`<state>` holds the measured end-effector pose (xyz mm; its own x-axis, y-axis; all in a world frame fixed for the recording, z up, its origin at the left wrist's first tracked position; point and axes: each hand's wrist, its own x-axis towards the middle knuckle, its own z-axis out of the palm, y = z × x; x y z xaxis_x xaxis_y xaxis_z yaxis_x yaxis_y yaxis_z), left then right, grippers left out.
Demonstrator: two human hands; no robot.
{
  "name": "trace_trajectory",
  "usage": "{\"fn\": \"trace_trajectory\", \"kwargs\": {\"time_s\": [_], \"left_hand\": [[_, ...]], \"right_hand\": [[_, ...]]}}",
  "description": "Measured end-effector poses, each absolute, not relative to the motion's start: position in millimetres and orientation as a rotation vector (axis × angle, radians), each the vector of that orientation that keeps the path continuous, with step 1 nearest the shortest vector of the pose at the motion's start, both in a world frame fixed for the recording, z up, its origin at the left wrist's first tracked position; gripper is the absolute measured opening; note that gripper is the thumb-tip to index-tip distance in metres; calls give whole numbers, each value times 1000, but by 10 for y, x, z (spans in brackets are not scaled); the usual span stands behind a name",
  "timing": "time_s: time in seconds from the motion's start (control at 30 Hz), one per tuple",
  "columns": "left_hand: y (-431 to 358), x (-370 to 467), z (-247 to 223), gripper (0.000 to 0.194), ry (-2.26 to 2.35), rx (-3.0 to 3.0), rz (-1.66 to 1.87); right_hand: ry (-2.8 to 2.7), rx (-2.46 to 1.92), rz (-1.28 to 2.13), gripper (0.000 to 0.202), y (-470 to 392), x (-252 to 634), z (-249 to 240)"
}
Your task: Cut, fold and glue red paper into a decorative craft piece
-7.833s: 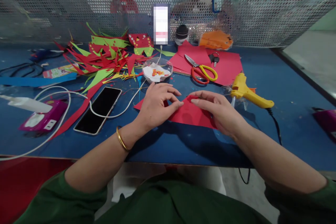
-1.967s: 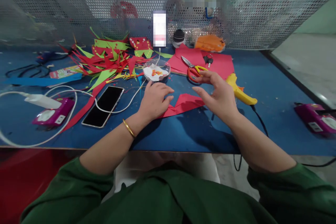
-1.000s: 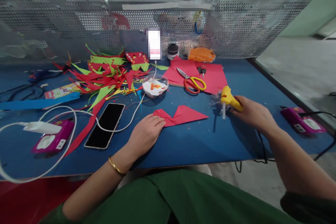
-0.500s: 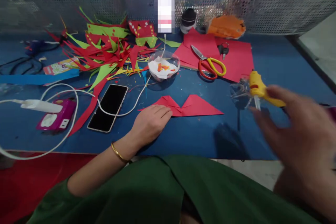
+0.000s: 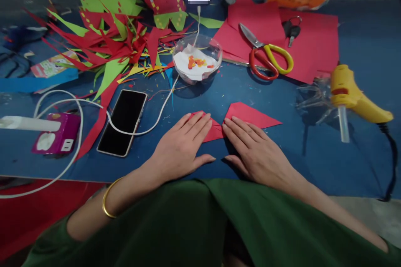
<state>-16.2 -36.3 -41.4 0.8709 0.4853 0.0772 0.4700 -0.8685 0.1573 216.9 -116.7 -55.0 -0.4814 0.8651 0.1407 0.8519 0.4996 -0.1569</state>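
Observation:
A folded red paper piece (image 5: 250,114) lies flat on the blue table in front of me, its two pointed halves meeting at a notch in the middle. Pressing on its left half is my left hand (image 5: 184,144), fingers stretched out and thumb apart. My right hand (image 5: 253,146) rests flat over the inner part of the right half, fingers extended. Both palms face down, and the hands cover part of the paper. To the right stands a yellow hot glue gun (image 5: 357,94) with a clear glue stick poking out, apart from both hands.
Scissors (image 5: 266,56) and keys (image 5: 293,31) lie on red sheets (image 5: 319,46). A clear bowl (image 5: 216,56) holds small paper bits. On the left are a phone (image 5: 122,123), a purple power adapter (image 5: 56,133) with a white cable, and a heap of paper scraps (image 5: 125,41).
My right hand has moved left from beside the glue gun onto the red paper. My left hand has flattened out on its half. The view has tilted downward.

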Motion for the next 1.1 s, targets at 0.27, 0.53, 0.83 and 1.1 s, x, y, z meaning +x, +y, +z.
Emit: {"fn": "trace_trajectory", "kwargs": {"time_s": [0.27, 0.53, 0.83, 1.1], "left_hand": [[-344, -276, -376, 94, 995, 2700, 338], [-372, -196, -436, 93, 871, 2841, 141], [-299, -242, -438, 74, 898, 2920, 318], [-313, -225, -485, 23, 619, 3200, 676]], "right_hand": [[-2533, -1495, 113, 61, -1175, 2153, -587], [-2367, -1540, 212, 72, -1164, 2154, -570], [-2180, -1712, 4, 77, -1132, 2276, -498], [-2356, -1571, -322, 32, -1116, 2436, -439]]}}
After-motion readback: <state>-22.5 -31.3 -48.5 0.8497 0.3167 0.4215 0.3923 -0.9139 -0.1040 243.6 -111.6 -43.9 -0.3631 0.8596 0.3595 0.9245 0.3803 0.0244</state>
